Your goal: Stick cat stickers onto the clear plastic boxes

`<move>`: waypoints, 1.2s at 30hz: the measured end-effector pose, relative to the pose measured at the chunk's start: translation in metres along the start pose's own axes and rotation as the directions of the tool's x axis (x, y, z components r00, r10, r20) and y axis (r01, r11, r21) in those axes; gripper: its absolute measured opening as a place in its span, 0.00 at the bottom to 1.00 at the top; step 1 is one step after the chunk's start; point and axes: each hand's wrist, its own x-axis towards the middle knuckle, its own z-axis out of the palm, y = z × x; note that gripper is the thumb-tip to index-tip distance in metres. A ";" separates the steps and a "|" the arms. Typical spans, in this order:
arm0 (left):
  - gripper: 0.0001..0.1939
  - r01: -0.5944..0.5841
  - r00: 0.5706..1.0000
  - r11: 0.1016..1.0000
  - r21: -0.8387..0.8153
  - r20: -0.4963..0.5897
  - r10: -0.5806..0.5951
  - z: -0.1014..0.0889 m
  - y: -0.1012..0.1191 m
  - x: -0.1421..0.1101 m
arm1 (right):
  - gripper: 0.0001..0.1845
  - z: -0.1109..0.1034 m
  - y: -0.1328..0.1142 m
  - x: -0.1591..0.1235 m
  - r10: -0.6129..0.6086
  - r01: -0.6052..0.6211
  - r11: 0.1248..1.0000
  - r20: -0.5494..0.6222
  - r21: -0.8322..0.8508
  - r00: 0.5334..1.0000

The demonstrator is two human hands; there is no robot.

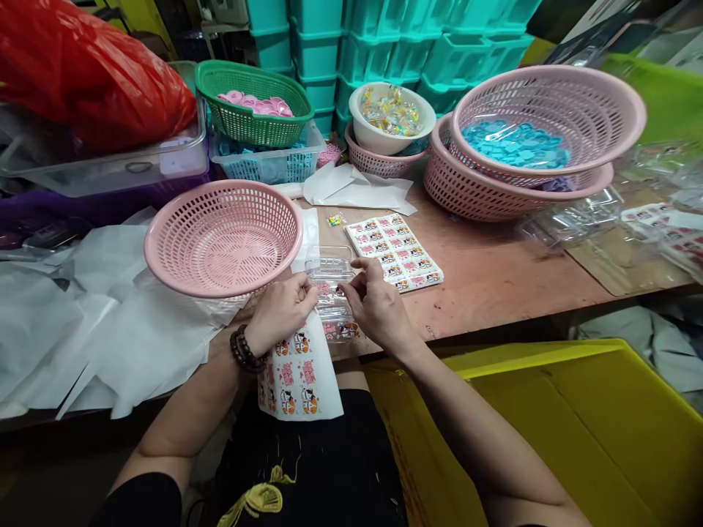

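My left hand point(285, 307), with a dark bead bracelet at the wrist, pinches the top of a white sticker sheet point(299, 380) printed with cats and pink lettering. The sheet hangs over the table's front edge toward my lap. Beside it, my right hand point(378, 300) is closed in a pinch at the edge of a small printed sticker point(325, 290), over a clear plastic box point(329, 263). Another cat sticker point(341, 331) shows at the box's near part. Right of the box lies a stack of sticker sheets point(403, 249).
A pink basket point(225, 241) stands at left near crumpled white paper point(110, 293). Behind are a green basket point(253, 124) of pink pieces, a white bowl point(378, 139) of wrapped items and pink baskets point(593, 117) with blue pieces. A yellow box point(549, 417) stands below at right.
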 end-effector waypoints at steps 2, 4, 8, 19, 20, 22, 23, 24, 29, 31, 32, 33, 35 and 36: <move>0.10 -0.005 1.000 0.999 0.037 -0.008 0.005 0.001 0.000 0.000 | 0.15 0.002 0.002 -0.001 -0.078 0.077 0.996 -0.016 -0.045 0.997; 0.10 0.002 1.000 0.997 0.076 -0.016 -0.001 0.002 0.001 -0.001 | 0.14 0.003 0.004 -0.001 -0.155 0.150 0.983 -0.033 -0.104 0.987; 0.11 0.018 1.000 0.988 0.154 -0.026 -0.014 0.004 0.002 -0.003 | 0.13 0.007 0.006 -0.001 -0.269 0.251 0.944 -0.060 -0.213 0.961; 0.10 0.035 0.999 0.954 0.297 -0.049 -0.021 0.009 0.005 -0.005 | 0.16 0.008 0.006 0.000 -0.383 0.355 0.872 -0.016 -0.336 0.924; 0.10 0.036 0.998 0.953 0.301 -0.050 -0.022 0.009 0.005 -0.005 | 0.16 0.008 0.005 0.000 -0.391 0.362 0.865 -0.014 -0.346 0.920; 0.10 0.039 0.998 0.951 0.308 -0.049 -0.025 0.009 0.006 -0.005 | 0.15 0.007 0.004 0.000 -0.387 0.357 0.860 -0.009 -0.365 0.922; 0.10 0.041 0.998 0.949 0.312 -0.048 -0.028 0.009 0.006 -0.005 | 0.15 0.007 0.004 0.000 -0.380 0.351 0.861 -0.006 -0.368 0.925; 0.10 0.045 0.998 0.948 0.316 -0.046 -0.032 0.009 0.006 -0.005 | 0.15 0.007 0.004 -0.001 -0.371 0.345 0.865 -0.002 -0.365 0.929; 0.10 0.062 0.998 0.940 0.336 -0.047 -0.049 0.008 0.008 -0.006 | 0.16 0.008 0.005 -0.002 -0.339 0.317 0.894 -0.016 -0.317 0.941; 0.10 0.062 0.998 0.939 0.339 -0.048 -0.049 0.008 0.008 -0.006 | 0.16 0.008 0.005 -0.003 -0.322 0.303 0.906 -0.016 -0.296 0.947; 0.10 0.063 0.998 0.938 0.340 -0.046 -0.050 0.008 0.009 -0.006 | 0.16 0.008 0.005 -0.003 -0.316 0.299 0.909 -0.011 -0.290 0.949; 0.10 0.064 0.998 0.938 0.341 -0.045 -0.052 0.008 0.009 -0.006 | 0.16 0.007 0.005 -0.003 -0.312 0.297 0.910 -0.008 -0.288 0.950; 0.10 0.068 0.997 0.937 0.343 -0.044 -0.056 0.008 0.008 -0.005 | 0.15 0.007 0.004 -0.003 -0.308 0.295 0.911 0.000 -0.288 0.951; 0.10 0.068 0.997 0.936 0.345 -0.044 -0.056 0.008 0.008 -0.005 | 0.15 0.007 0.004 -0.002 -0.304 0.291 0.912 0.001 -0.289 0.953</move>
